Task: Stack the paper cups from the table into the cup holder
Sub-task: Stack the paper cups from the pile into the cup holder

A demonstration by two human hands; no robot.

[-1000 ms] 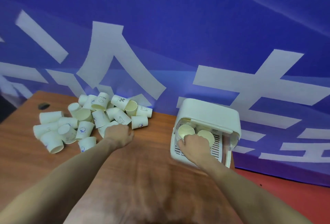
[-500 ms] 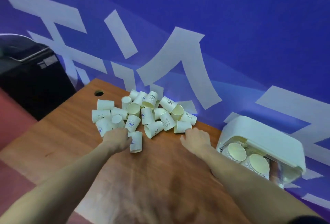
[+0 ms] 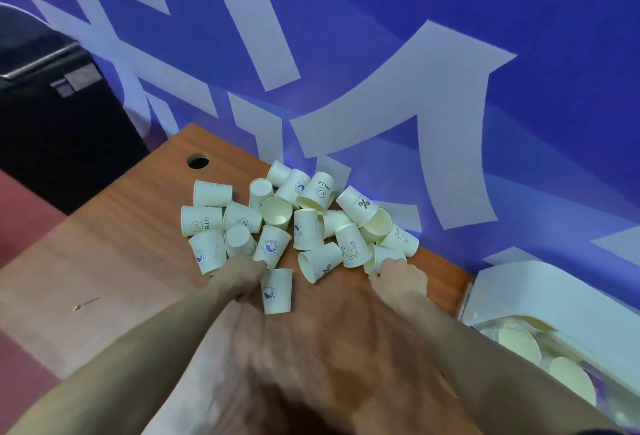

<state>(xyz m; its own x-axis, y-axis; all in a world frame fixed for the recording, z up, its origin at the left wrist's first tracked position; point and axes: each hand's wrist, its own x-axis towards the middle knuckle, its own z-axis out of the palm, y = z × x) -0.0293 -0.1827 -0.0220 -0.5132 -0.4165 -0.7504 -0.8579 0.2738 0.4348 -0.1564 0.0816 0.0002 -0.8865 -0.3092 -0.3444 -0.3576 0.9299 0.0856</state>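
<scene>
Paper cups (image 3: pixel 298 223) lie in a loose pile on the far part of the wooden counter (image 3: pixel 114 261), most on their sides, a few w/ mouths facing the camera, some printed w/ "HELLO", a % sign or blue logos. One cup w/ blue logo (image 3: pixel 276 290) sits apart from the pile on its near side, just beside the left hand (image 3: pixel 240 277), touching or almost touching it. Left hand is at the pile's near-left edge, fingers curled down among the cups; whether it actually grips one – cannot tell, fingers are hidden behind the knuckles. Right hand (image 3: pixel 398 278) is at the pile's near-right edge, fingertips at the rim of the nearest cup (image 3: pixel 382 259); looks like it's touching, but grip can't be confirmed.

Cup holder (image 3: pixel 540 296), white plastic w/ rounded top, sits at the counter's right end, well to the right of both hands. Cream cup stacks (image 3: pixel 519 346) show inside its open front, seen end-on.

Both forearms reach in from the bottom of the view. Counter has a round cable hole (image 3: pixel 198 161) near its far-left corner. Behind: blue backdrop (image 3: pixel 381 18) w/ large white characters. Black cabinet (image 3: pixel 59 115) stands at left; reddish floor (image 3: pixel 20 223) below it.
</scene>
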